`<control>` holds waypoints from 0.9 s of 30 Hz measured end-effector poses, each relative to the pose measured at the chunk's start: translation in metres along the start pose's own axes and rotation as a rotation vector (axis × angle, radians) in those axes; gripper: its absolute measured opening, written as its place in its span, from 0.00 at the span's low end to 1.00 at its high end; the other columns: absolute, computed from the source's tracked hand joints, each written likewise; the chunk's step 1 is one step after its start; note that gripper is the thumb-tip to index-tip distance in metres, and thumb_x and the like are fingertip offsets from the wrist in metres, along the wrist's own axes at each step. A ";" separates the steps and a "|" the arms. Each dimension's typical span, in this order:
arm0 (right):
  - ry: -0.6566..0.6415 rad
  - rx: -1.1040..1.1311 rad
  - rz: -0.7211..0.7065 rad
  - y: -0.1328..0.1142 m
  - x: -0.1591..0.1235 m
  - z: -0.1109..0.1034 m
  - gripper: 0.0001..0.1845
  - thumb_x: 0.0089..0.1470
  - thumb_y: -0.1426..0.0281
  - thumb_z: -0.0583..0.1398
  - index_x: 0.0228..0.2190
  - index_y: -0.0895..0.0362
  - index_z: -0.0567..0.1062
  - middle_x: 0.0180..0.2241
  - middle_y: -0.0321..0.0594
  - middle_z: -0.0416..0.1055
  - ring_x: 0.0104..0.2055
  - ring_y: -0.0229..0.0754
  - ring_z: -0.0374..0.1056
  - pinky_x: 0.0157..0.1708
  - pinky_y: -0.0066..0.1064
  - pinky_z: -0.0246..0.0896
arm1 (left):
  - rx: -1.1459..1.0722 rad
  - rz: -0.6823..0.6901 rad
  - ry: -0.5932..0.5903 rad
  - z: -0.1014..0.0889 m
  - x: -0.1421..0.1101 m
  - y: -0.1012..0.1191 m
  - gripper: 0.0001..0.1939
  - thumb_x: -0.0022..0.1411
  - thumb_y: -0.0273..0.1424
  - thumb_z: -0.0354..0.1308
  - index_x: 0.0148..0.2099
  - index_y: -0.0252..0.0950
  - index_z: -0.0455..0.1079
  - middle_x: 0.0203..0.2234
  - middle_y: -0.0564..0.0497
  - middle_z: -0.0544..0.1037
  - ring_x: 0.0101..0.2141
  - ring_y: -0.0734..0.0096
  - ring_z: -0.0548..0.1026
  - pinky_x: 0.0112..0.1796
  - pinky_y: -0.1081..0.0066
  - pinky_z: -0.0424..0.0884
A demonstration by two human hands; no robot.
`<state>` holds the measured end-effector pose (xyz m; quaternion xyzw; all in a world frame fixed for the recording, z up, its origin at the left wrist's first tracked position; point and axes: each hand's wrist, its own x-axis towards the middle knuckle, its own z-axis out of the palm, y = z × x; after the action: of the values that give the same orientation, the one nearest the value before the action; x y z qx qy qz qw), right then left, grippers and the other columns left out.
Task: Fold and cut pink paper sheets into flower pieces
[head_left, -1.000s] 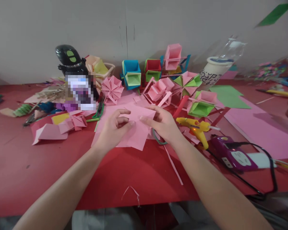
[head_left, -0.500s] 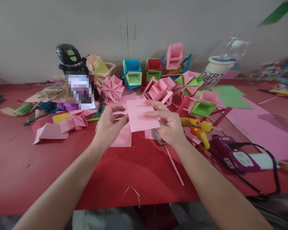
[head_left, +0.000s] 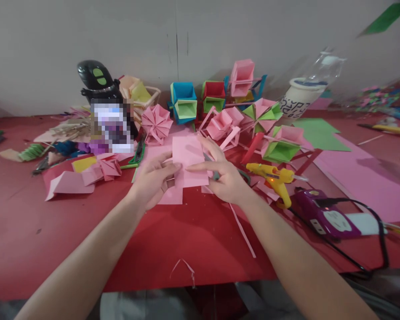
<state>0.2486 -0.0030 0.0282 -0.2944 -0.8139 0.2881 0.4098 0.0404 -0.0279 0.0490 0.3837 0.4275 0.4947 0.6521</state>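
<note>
A small rectangle of pink paper is held between my two hands over the middle of the table. My left hand pinches its left edge with thumb and fingers. From the other side my right hand grips the right edge, thumb across the face and fingers behind. Beneath lies another pink sheet, partly covered by the hands. Scissors with a grey-green handle show partly behind my right hand. A thin pink paper strip lies below that hand.
A yellow glue gun and a purple power socket box with a looping cable lie at the right. Folded paper models line the back. A pixelated phone leans on a black stand. Behind the models stands a white cup.
The pink paper has turned more upright and shifted slightly left. My left hand has moved in to meet its edge, and my right hand's fingers have spread along the right side.
</note>
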 end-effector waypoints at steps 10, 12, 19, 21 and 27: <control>-0.087 0.044 0.057 0.001 -0.001 -0.001 0.35 0.46 0.85 0.60 0.45 0.35 0.82 0.63 0.27 0.65 0.71 0.50 0.53 0.70 0.57 0.44 | -0.068 -0.115 0.012 -0.001 0.003 -0.001 0.11 0.55 0.23 0.67 0.40 0.34 0.70 0.29 0.52 0.78 0.27 0.75 0.75 0.28 0.75 0.72; -0.090 0.054 0.062 0.001 -0.002 -0.001 0.32 0.48 0.83 0.61 0.45 0.35 0.82 0.59 0.30 0.71 0.67 0.49 0.60 0.69 0.57 0.47 | -0.072 -0.116 0.022 -0.002 0.004 -0.001 0.12 0.54 0.20 0.67 0.40 0.34 0.70 0.28 0.53 0.78 0.26 0.76 0.75 0.28 0.75 0.73; -0.017 0.106 0.148 0.004 0.002 0.004 0.12 0.55 0.68 0.68 0.40 0.39 0.84 0.55 0.37 0.75 0.65 0.51 0.62 0.68 0.55 0.49 | 0.007 -0.026 -0.075 -0.001 0.002 -0.002 0.17 0.57 0.24 0.67 0.49 0.37 0.72 0.42 0.47 0.82 0.41 0.63 0.81 0.43 0.64 0.78; 0.028 0.156 0.170 0.004 0.004 0.007 0.07 0.57 0.63 0.67 0.39 0.41 0.84 0.55 0.37 0.74 0.64 0.49 0.63 0.68 0.53 0.49 | 0.026 -0.020 -0.131 -0.001 0.001 -0.003 0.18 0.57 0.25 0.66 0.50 0.36 0.74 0.47 0.44 0.81 0.48 0.57 0.80 0.48 0.58 0.77; 0.156 0.378 0.307 0.003 0.007 0.013 0.13 0.53 0.57 0.69 0.36 0.52 0.82 0.40 0.40 0.80 0.44 0.46 0.76 0.47 0.40 0.72 | -0.040 -0.035 -0.177 -0.003 0.004 -0.010 0.14 0.65 0.36 0.59 0.48 0.34 0.76 0.46 0.41 0.82 0.48 0.52 0.80 0.48 0.54 0.77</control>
<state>0.2352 0.0012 0.0227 -0.3539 -0.6574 0.4702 0.4707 0.0416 -0.0256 0.0383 0.4052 0.3647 0.4557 0.7037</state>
